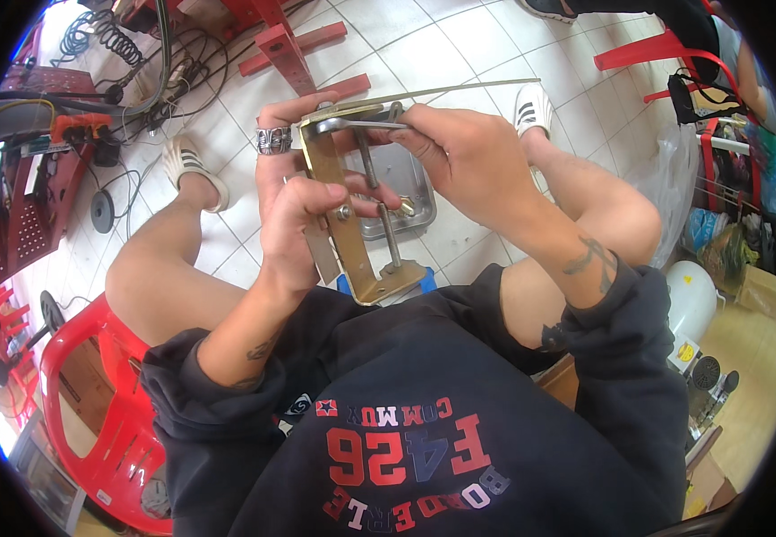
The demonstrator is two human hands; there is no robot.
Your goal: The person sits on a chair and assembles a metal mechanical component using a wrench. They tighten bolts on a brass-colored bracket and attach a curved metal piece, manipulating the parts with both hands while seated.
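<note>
A gold-coloured, C-shaped metal bracket is held up above my lap. My left hand grips its upright side, thumb on the face near a small bolt and fingers behind it. A thin metal rod runs between the bracket's upper and lower arms. In my right hand a silver wrench is pinched, its head lying at the bracket's top corner. From that top a long thin strip reaches to the right. Behind the bracket, a grey metal tray holds a small brass-coloured piece.
A red metal stand rises from the tiled floor ahead. To the left are a perforated dark red panel, cables and a red plastic chair. On the right are a white tank and plastic bags. Another person is partly visible at upper right.
</note>
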